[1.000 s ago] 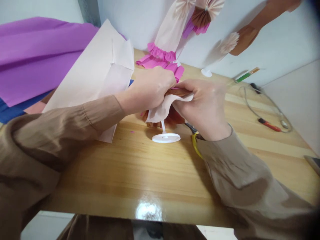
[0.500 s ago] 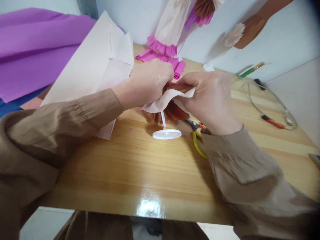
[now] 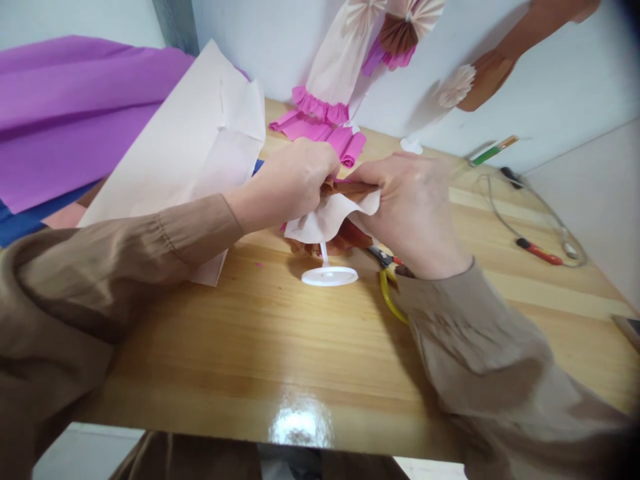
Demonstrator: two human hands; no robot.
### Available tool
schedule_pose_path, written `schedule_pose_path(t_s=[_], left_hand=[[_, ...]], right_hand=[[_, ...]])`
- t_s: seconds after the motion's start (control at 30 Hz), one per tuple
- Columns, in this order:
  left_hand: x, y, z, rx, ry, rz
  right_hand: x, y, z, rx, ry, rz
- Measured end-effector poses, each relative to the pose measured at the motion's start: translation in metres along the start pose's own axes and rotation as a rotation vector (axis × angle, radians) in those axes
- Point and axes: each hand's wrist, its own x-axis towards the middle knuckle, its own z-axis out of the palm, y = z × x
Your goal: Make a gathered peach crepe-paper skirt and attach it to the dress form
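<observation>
My left hand (image 3: 295, 177) is closed on the left part of a bunch of crepe paper. The bunch shows a white ruffled layer (image 3: 325, 219) and a brown gathered layer (image 3: 357, 190). On its right part my right hand (image 3: 413, 207) is closed too, thumb along the brown edge. Below the paper a thin white stem runs down to a round white disc base (image 3: 330, 276). More brown pleated paper (image 3: 350, 239) shows under the white layer. Scissors with a yellow handle (image 3: 393, 300) lie partly under my right wrist. My fingertips are mostly hidden.
Large white paper (image 3: 165, 147) and purple paper (image 3: 90, 113) lie at left. Pink crepe rolls (image 3: 345, 143) sit behind my hands. Paper fans (image 3: 400, 33) hang by the wall. At right are a green-handled brush (image 3: 493, 152) and a red-handled tool with a cord (image 3: 540, 251).
The camera view has shifted slightly, so the scene sits a little lower. Both hands keep their hold on the crepe paper, with hardly any movement of their own.
</observation>
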Motion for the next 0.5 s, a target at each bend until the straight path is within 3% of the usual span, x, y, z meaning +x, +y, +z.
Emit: schedule_pose_path(t_s=[0.27, 0.5], left_hand=[[0.000, -0.001, -0.006, -0.010, -0.061, 0.048], [-0.003, -0.003, -0.013, 0.033, -0.048, 0.104]], right_hand=[[0.000, 0.002, 0.003, 0.000, -0.013, 0.001], [0.001, 0.006, 0.006, 0.021, 0.081, 0.003]])
